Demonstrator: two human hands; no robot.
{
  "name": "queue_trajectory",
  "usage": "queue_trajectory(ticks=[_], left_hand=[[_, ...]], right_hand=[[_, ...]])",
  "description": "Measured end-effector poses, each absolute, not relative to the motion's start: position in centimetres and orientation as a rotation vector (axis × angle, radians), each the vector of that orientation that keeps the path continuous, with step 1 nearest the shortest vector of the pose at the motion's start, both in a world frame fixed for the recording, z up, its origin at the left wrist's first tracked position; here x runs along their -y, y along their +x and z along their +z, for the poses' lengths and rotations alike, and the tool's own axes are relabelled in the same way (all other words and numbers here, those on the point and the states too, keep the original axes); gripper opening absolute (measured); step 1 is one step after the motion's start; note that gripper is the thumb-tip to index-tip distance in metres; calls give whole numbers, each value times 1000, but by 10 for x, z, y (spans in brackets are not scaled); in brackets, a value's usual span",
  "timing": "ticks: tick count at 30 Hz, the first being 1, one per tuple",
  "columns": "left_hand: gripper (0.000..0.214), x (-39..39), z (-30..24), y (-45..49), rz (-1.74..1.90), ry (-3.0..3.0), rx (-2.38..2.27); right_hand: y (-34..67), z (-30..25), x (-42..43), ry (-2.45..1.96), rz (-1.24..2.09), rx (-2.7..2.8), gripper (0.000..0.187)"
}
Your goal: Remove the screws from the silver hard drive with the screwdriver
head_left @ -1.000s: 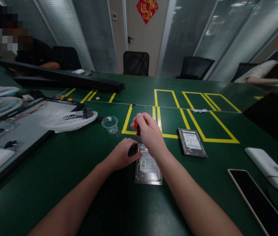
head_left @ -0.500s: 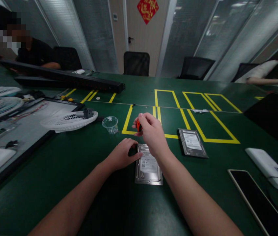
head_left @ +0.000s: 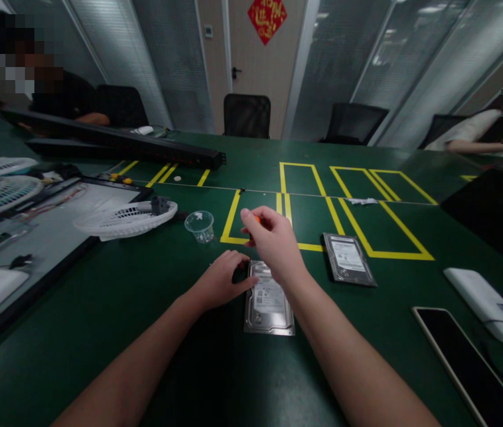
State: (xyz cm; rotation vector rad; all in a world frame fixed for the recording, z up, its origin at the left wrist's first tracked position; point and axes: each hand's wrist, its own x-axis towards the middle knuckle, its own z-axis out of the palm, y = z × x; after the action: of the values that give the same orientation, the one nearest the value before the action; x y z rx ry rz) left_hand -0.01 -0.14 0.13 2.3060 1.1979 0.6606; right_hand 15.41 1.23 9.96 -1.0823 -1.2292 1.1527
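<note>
A silver hard drive (head_left: 270, 308) with a white label lies flat on the green table in front of me. My left hand (head_left: 223, 277) grips its far left side, the thumb on the label and the fingers bent around the edge. Above the drive's far end, my right hand (head_left: 271, 240) is closed around a screwdriver (head_left: 257, 219) with an orange and black handle. Only a bit of orange shows; its tip is hidden. A second hard drive (head_left: 348, 259) lies to the right. Left of my hands stands a clear plastic cup (head_left: 199, 226) with small bits in it.
Yellow tape rectangles (head_left: 403, 256) mark the table. A white fan grille (head_left: 127, 219) and a grey panel (head_left: 69, 207) lie left, behind them a long black bar (head_left: 145, 142). A phone (head_left: 460, 362) and a white power bank (head_left: 487, 302) lie right. People sit at both far sides.
My right hand has turned at the wrist, its thumb shifting left over the handle, so less orange shows. My left hand and the hard drive have stayed put.
</note>
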Motion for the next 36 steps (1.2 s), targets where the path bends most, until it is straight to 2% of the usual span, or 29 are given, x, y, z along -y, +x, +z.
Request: queue_trajectory(ticks=[24, 36], left_hand=[[19, 2, 2, 1, 675, 2308, -1210], [20, 2, 1, 0, 657, 2306, -1224]], right_hand=[[156, 95, -17, -1070, 1066, 1273, 29], [152, 99, -17, -1103, 1136, 1136, 17]])
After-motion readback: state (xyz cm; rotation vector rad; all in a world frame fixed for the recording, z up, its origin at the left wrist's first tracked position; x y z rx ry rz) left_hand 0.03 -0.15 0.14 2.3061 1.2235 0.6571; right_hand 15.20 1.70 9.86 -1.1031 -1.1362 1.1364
